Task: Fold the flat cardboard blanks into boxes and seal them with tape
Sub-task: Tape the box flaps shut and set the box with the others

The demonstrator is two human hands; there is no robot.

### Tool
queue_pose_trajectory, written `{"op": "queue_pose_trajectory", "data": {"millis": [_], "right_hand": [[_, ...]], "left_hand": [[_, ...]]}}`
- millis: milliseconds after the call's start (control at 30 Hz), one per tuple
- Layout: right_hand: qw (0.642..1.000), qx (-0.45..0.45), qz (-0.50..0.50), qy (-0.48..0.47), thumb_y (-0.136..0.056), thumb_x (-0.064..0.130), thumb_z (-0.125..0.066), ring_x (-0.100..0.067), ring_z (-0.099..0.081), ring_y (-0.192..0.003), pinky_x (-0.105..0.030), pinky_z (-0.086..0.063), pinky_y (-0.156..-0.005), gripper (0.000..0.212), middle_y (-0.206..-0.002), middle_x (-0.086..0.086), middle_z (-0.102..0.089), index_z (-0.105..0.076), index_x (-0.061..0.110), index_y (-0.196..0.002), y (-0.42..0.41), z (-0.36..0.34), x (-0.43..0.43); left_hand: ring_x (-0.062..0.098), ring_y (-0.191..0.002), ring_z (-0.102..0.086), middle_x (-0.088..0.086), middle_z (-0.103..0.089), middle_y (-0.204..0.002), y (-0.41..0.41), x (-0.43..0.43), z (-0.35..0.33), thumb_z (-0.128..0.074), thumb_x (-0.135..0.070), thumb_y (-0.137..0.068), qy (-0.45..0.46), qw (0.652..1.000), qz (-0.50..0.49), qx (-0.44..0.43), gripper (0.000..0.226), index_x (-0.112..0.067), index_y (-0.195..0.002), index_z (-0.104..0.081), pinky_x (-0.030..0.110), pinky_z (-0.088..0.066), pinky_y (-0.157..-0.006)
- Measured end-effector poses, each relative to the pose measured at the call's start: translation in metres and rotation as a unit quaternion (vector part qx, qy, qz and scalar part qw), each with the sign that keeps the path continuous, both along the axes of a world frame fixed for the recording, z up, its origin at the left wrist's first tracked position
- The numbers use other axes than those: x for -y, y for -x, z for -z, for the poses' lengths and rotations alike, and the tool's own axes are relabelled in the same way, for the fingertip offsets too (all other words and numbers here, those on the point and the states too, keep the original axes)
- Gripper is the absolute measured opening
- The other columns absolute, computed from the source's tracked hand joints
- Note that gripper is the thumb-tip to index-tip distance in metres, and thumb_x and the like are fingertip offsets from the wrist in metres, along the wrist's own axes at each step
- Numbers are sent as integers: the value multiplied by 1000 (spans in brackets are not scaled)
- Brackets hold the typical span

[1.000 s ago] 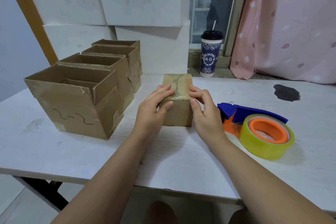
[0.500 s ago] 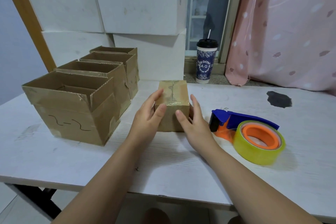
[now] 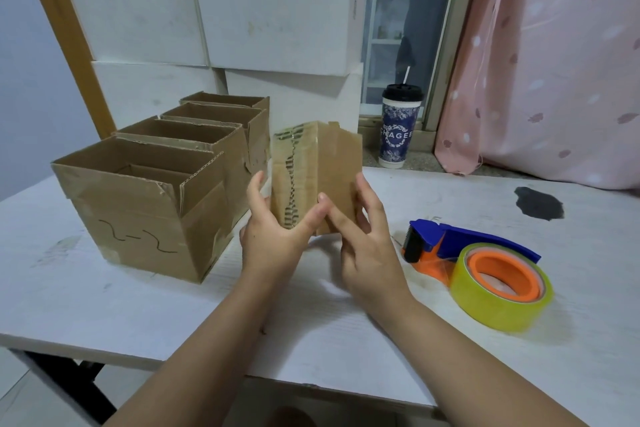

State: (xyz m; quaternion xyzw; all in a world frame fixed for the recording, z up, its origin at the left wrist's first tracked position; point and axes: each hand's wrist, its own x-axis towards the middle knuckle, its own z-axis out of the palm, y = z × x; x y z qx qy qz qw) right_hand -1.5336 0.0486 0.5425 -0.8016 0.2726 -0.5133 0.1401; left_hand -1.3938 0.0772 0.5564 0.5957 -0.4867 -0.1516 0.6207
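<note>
The fingers (image 3: 257,185) of the left hand (image 3: 273,243) curl round the left side of a small box (image 3: 337,166), and its thumb presses flat on the taped face. The right hand (image 3: 369,250) spreads its fingers over the right-hand wall and clasps it from that side. Both hands thus grip the box, which stands tilted up between them near the middle of the bench (image 3: 104,308), sealed face toward the camera. Clear tape (image 3: 294,180) runs down the seam of that face. The lower edge is hidden behind the hands, so I cannot tell whether it touches the bench.

The step in hand looks like turning over a box whose bottom is sealed. The next move probably calls for rolling it open side up and setting it down by the open boxes (image 3: 138,211), which stand in a row at the left. The nearest of them is close by the left hand, so the turn needs care not to knock it. No flat blank is in view.

The bench is white and scuffed, with a dark stain (image 3: 538,203) at its far right. A blue and orange tape dispenser (image 3: 485,263) with a yellowish roll lies near the right hand. Behind stand stacked white blocks (image 3: 242,10), a lidded cup (image 3: 398,132) with a straw on the window ledge, and a pink curtain (image 3: 554,62).
</note>
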Motion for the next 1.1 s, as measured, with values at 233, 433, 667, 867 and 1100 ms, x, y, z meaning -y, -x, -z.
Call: {"op": "queue_pose_trajectory", "data": {"millis": [233, 433, 667, 867, 1100], "right_hand": [[997, -25, -16, -71, -82, -8, -55, 0, -17, -143, -13, -17, -114, 83, -156, 8, -20, -26, 44, -141, 4, -5, -8], [969, 136, 5, -207, -67, 39, -75, 2, -24, -138, -29, -23, -114, 87, -142, 29, -28, -20, 55, -131, 13, -12, -7], [952, 187, -30, -242, -59, 35, -84, -5, -49, -120, -23, -45, -96, 77, -126, 9, -50, -39, 44, -121, 17, -10, -5], [984, 49, 2, -173, -69, 31, -80, 0, -36, -128, -22, -34, -106, 79, -136, 12, -40, -40, 32, -137, 19, -5, -8], [994, -21, -23, -107, -73, 30, -68, -14, -35, -132, -38, -38, -107, 81, -143, 21, -28, -20, 81, -114, 19, -15, -15]], "left_hand": [[16, -129, -46, 1, -40, -146, 3, 7, 8, -68, -53, -58, -16, 999, 19, 41, 111, -56, -138, 9, 42, -42, -103], [6, -120, -52, -7, -45, -138, 3, 3, 5, -63, -32, -69, 74, 955, 210, -195, 105, -45, -146, 7, 31, -43, -101], [19, -109, -60, 2, -62, -118, 3, 1, 2, -65, -26, -72, -30, 893, 340, -293, 66, -20, -134, -41, 32, -50, -89], [23, -115, -59, 8, -62, -126, -11, 10, 2, -36, -75, -76, -17, 848, 241, -471, 77, -20, -128, -53, 44, -42, -102], [16, -105, -62, -2, -69, -106, -26, 10, 4, -47, -22, -94, 48, 967, -21, -248, 26, -33, -97, -70, 33, -49, -88]]}}
